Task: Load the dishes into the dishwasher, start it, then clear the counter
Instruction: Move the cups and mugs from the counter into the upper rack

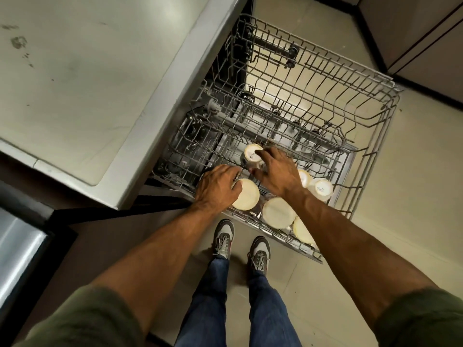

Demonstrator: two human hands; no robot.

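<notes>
The dishwasher's grey wire rack [370,116] is pulled out over the floor. Several cream cups stand upside down along its near edge. My left hand [216,187] grips the rim of one inverted cup [246,195] at the rack's near left. My right hand [274,175] curls its fingers round another inverted cup [251,154] with a printed base, a little further in. More cups [278,212] [322,189] sit to the right, partly hidden by my right forearm.
A steel counter [87,78] fills the left, its edge beside the rack. A steel appliance [17,246] sits at the lower left. Dark cabinets [426,33] line the upper right. My shoes [241,242] stand on the tiled floor just before the rack.
</notes>
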